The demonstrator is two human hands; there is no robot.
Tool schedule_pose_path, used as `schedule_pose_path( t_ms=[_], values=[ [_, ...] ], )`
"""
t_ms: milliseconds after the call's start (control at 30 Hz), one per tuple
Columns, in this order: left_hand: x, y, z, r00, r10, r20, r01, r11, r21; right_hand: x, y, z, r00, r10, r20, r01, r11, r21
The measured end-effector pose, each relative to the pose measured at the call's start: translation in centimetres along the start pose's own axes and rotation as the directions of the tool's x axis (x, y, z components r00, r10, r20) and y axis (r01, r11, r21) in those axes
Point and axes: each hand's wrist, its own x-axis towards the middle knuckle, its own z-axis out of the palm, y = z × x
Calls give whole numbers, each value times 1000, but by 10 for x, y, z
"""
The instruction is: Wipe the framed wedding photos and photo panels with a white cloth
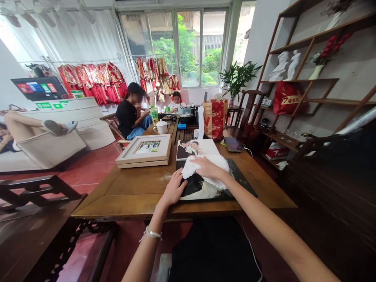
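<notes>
My right hand (208,168) presses a fluffy white cloth (222,163) down onto a large dark photo panel (243,180), which lies flat near the table's front edge. The panel shows a pale gown on a black ground, partly covered by the cloth. Against the panel's left edge rests my left hand (174,187), fingers stretched out and holding nothing. Just beyond the cloth lies a photo print (210,145) of a couple, its near part hidden by the cloth.
Two stacked light-wood frames (123,156) lie on the table's left side. Behind stand a white lidded cup (161,127), a red paper bag (215,119) and a blurred phone (235,145). Two people sit toward the far end. A dark wooden chair (245,113) stands at right.
</notes>
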Motion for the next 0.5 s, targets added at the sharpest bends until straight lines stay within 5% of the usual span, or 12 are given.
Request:
schedule_pose_path(
  t_ms=[133,300,400,500],
  values=[
    [0,-1,0,999,30,24,-30,1000,2,-20,-19,4,994,-99,50,97,994,44],
    [-1,-2,1,1000,-6,8,6,1000,3,-90,-20,-1,976,-210,52,205,974,97],
    [-2,-3,2,1000,-6,-1,6,1000,-4,-116,1,-4,993,-120,14,119,990,74],
    [-2,-5,2,1000,10,-7,-10,1000,-8,-113,30,-6,988,119,-102,-116,993,34]
  ],
)
